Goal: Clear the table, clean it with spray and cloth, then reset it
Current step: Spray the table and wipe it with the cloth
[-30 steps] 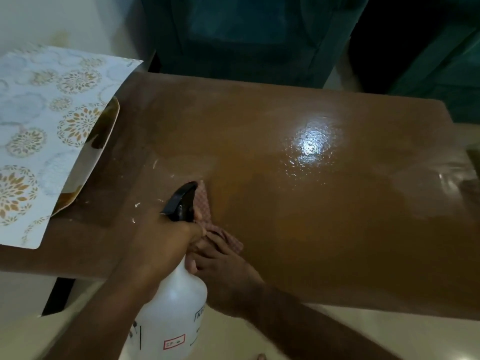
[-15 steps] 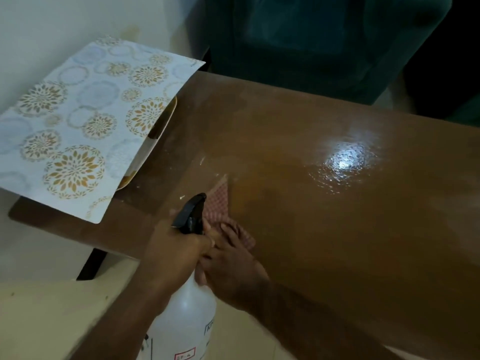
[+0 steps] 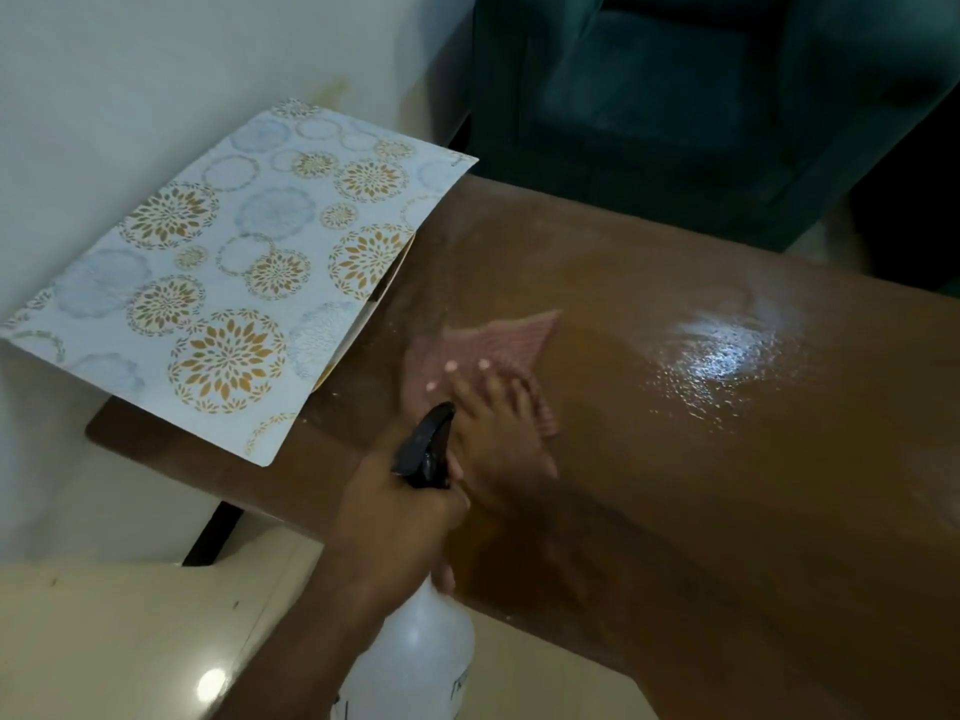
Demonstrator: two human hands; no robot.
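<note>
We note a patterned placemat (image 3: pixel 228 283) lying at the far left end of the brown table (image 3: pixel 727 459), its left part hanging out past the table's edge toward the white wall (image 3: pixel 130 70); a second mat's pale rim (image 3: pixel 363 324) peeks from under its right side. Beyond the far edge stands a dark green armchair (image 3: pixel 675 111), close to the table. A wet, glossy patch (image 3: pixel 722 356) shines on the tabletop to the right of the hands. The pink checked cloth (image 3: pixel 498 340) lies on the table just beside the placemat's right edge — the mat is the nearest thing blocking travel to the left. Our right hand (image 3: pixel 493 433) is pressed flat on the cloth, fingers (image 3: pixel 467 387) spread and extended, not curled around anything, forearm reaching in from the lower right across the table. Our left hand (image 3: pixel 400 517) is closed around the neck of the spray bottle (image 3: pixel 415 662), whose black trigger head (image 3: pixel 428 444) sticks up in front of the right hand; the translucent body hangs below the table's near edge, over the pale floor (image 3: pixel 104 641). The two hands sit touching or nearly so — we cannot tell which. To the right of the cloth the tabletop runs broad and bare toward the frame's edge
</note>
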